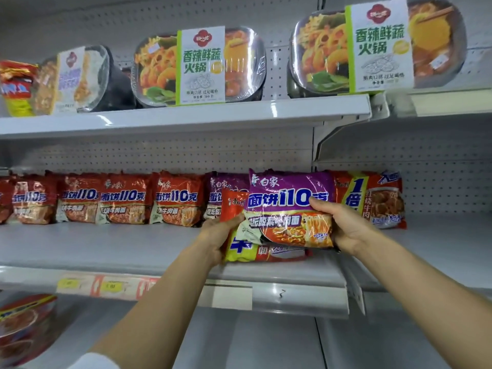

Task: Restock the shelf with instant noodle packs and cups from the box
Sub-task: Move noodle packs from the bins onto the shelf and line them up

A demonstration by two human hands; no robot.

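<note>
- Holding 2 noodle packs together over the middle shelf, both hands reach in from below.
- The right hand grips the right edge of the purple pack, thumb curled over its front face.
- The left hand clasps the left edge of the bundle, fingers wrapped behind and thumb on the front.
- An orange-red pack sits behind and below the purple pack, its yellow lower end just above the shelf surface.
- Behind them, a row of red packs stands upright along the shelf's back, with another purple pack at its right end.
- A larger red pack stands just right of the held bundle.
- The upper shelf carries 3 foil hot-pot trays.
- Price labels line the middle shelf's front edge.
</note>
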